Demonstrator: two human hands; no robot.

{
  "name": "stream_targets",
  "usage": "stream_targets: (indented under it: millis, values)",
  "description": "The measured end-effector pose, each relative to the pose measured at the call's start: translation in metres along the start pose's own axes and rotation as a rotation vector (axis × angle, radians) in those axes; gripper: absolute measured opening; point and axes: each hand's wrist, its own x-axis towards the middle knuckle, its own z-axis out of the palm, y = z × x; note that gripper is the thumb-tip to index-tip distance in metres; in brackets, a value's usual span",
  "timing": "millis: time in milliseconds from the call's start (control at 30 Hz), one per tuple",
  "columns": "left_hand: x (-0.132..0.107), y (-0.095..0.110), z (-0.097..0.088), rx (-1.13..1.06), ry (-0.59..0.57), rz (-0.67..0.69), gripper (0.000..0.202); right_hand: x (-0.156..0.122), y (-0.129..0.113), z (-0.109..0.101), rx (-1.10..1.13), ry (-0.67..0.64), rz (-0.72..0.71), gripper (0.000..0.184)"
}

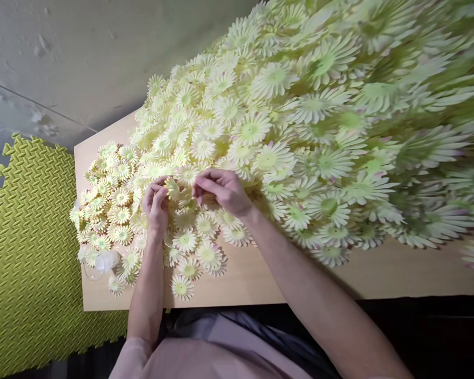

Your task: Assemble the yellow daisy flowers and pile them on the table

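My left hand (156,204) pinches a pale yellow artificial flower head (173,188) between thumb and fingers, tilted on its side. Just right of it, with a small gap between, my right hand (223,190) is closed in a pinch. Whatever its fingertips hold, if anything, is too small to make out. Both hands hover over a large heap of cream and pale green artificial flower heads (269,158). Smaller, tightly layered flowers (120,216) lie gathered left of my left hand. Several loose flower heads (183,287) spread between my forearms.
A small clear plastic cup (107,260) lies near the left end of the wooden table (256,281). The flower heap rises high toward the right. Yellow-green interlocking foam mats (31,252) stand beyond the left edge, and a grey wall (114,47) is behind.
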Motion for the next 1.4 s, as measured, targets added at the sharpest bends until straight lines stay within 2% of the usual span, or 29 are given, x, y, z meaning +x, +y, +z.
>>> stream_targets:
  millis: [100,233,467,1400]
  values:
    - [-0.004,0.001,0.002,0.08,-0.134,0.026,0.021,-0.002,0.001,0.005,-0.039,-0.03,0.035,0.014]
    - [-0.005,0.005,0.001,0.15,-0.206,0.043,0.022,-0.002,0.001,0.007,-0.022,-0.015,0.091,0.013]
    - [-0.005,0.006,0.001,0.158,-0.227,0.013,0.026,-0.002,-0.003,0.008,-0.024,0.007,0.131,0.017]
    - [-0.004,0.01,0.001,0.119,-0.271,-0.033,0.03,-0.003,-0.004,0.007,-0.043,-0.011,0.144,0.018]
